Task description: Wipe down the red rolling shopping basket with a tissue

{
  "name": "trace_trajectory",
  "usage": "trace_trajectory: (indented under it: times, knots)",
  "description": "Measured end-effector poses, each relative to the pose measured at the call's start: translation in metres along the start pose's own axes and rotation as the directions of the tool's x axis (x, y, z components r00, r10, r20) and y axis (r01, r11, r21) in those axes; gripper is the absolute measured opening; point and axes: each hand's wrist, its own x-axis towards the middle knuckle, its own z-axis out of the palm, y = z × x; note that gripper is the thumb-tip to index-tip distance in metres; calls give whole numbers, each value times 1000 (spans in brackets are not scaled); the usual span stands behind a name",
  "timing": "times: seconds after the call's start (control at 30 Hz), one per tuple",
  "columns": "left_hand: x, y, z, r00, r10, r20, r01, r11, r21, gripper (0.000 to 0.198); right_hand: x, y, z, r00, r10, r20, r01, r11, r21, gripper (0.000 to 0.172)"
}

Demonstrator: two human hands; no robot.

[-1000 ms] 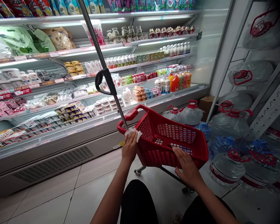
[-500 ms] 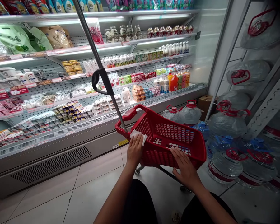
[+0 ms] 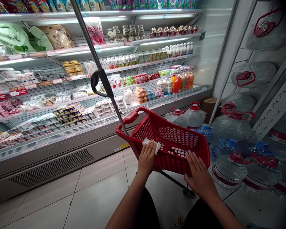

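Note:
In front of me stands a red plastic shopping basket trolley (image 3: pixel 178 136) with perforated walls and a long metal pull handle (image 3: pixel 102 68) that leans up to the left. My left hand (image 3: pixel 147 156) presses a white cloth or tissue (image 3: pixel 154 145) onto the near rim, its fingers over the material. Farther right along the same rim, my right hand (image 3: pixel 197 171) rests with its fingers stretched out and holds nothing. Part of the near wall is hidden behind both hands.
A refrigerated display case (image 3: pixel 109 133) filled with dairy and drinks runs behind the trolley. Large water bottles (image 3: pixel 228 168) stand on the floor to the right, beside a metal shelf post (image 3: pixel 276 101). Pale floor tiles (image 3: pixel 97 190) lie at the lower left.
My left hand has slid to the right along the near rim with the white cloth. My right hand has also shifted right, toward the trolley's far-right end. The trolley has barely moved.

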Motion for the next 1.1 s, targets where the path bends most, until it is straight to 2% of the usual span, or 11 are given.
trace_trajectory:
  times: [0.1,0.23,0.3,0.37,0.43,0.53,0.6,0.8,0.87,0.97,1.1]
  knots:
    - [2,19,7,1000,-27,-7,27,999,-16,62,-5,-4,0,999,37,-1,-37,999,-22,86]
    - [2,76,18,996,67,-51,-71,995,-76,60,-2,-11,4,999,44,-8,-44,998,-40,87]
    - [2,89,18,991,115,-69,-121,988,-91,59,-3,-6,4,1000,1,10,0,999,-40,87]
    - [3,84,16,985,156,-67,-162,983,-88,60,-6,4,2,999,-21,29,22,999,-32,87]
    - [4,66,13,987,154,-48,-157,985,-73,61,-12,15,-2,1000,5,24,-5,1000,-31,88]
    - [5,45,12,998,59,-16,-59,997,-45,62,-21,23,-3,998,56,6,-56,998,-32,87]
    - [6,50,15,1000,11,-12,-12,999,-47,61,-24,21,1,998,61,4,-60,998,-19,88]
    - [4,136,24,993,114,-42,-118,989,-89,57,-23,15,17,999,47,-10,-46,998,37,96]
    - [4,151,23,986,158,-58,-164,981,-101,57,-24,20,17,999,35,15,-36,998,55,96]
    - [5,140,20,968,245,-62,-251,960,-122,58,-27,29,13,998,33,47,-35,999,32,92]
    - [3,91,15,978,203,-39,-206,972,-109,62,-27,32,8,998,43,50,-41,999,-32,88]
